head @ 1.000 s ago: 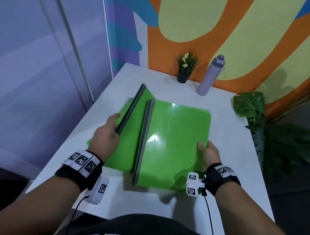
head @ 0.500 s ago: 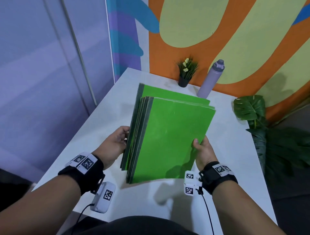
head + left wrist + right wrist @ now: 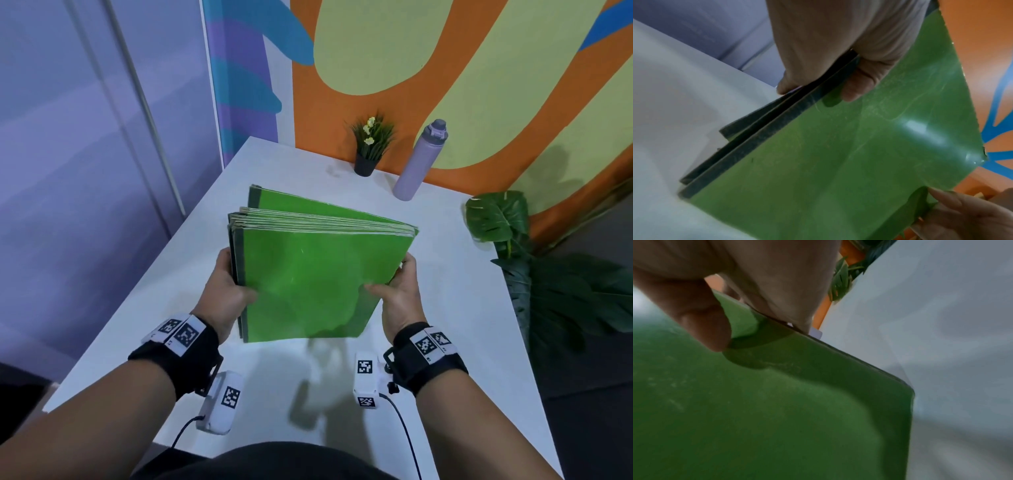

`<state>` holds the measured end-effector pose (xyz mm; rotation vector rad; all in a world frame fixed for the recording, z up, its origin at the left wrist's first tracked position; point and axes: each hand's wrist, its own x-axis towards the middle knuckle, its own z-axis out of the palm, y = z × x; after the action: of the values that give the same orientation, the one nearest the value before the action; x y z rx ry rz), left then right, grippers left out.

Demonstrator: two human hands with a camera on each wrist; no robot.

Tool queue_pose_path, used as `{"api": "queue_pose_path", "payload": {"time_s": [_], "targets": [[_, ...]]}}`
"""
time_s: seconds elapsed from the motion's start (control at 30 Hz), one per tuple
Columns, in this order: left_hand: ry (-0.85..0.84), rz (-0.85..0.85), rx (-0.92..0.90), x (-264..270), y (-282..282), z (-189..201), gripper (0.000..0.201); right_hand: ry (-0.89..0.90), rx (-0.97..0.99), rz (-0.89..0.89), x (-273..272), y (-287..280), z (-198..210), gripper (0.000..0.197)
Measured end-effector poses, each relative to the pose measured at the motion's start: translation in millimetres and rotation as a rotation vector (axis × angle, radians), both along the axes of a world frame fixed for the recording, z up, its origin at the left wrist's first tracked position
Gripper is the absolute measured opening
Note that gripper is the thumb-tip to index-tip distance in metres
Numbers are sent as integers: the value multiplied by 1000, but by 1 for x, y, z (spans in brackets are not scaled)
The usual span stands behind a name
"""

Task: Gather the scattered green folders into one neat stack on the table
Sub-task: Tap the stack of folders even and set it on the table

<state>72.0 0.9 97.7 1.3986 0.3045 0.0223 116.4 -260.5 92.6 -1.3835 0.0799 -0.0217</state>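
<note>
Several green folders [image 3: 315, 277] with dark spines are gathered into one bundle, tilted up on end over the white table [image 3: 445, 308]. My left hand [image 3: 227, 291] grips the spine side, thumb on the front cover, fingers behind. My right hand [image 3: 394, 294] grips the open side the same way. The rearmost folder [image 3: 308, 204] sticks out above the others. The left wrist view shows the folders [image 3: 838, 162] with three staggered spines and my left hand [image 3: 849, 68] clamped on them. In the right wrist view my right hand [image 3: 735, 305] pinches the folders [image 3: 777, 418] at their edge.
A small potted plant [image 3: 371, 147] and a lilac water bottle [image 3: 419, 161] stand at the table's far edge against the painted wall. A large leafy plant [image 3: 534, 274] rises beside the table's right edge. The table's left edge borders a purple wall.
The folders lay flat and apart on the table a second ago. Both hands have brought them together, lifted them and tipped the bundle upright.
</note>
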Motion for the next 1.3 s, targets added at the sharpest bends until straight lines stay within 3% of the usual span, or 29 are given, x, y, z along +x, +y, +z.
{"api": "queue_pose_path", "payload": {"time_s": [0.27,0.53,0.73,0.9,1.07,1.2,1.3], "targets": [[-155,53,77,-2,-5,13,95,-192,88,-24,0,8,43,76],[-138,-8,189,-6,1,1,54,-245,-3,-1,3,13,38,63],[-127,53,315,-12,-2,-20,45,-166,-164,-90,-12,14,-7,13],[-59,14,303,-13,0,-35,45,-117,-347,-121,-21,12,-29,8],[122,-19,430,-18,-4,-53,49,3,-512,-51,-24,6,-48,4],[72,66,418,-5,-6,-42,41,13,-535,-33,-12,6,-38,9],[37,116,392,13,1,-27,32,5,-434,-10,-4,6,-27,3]]}}
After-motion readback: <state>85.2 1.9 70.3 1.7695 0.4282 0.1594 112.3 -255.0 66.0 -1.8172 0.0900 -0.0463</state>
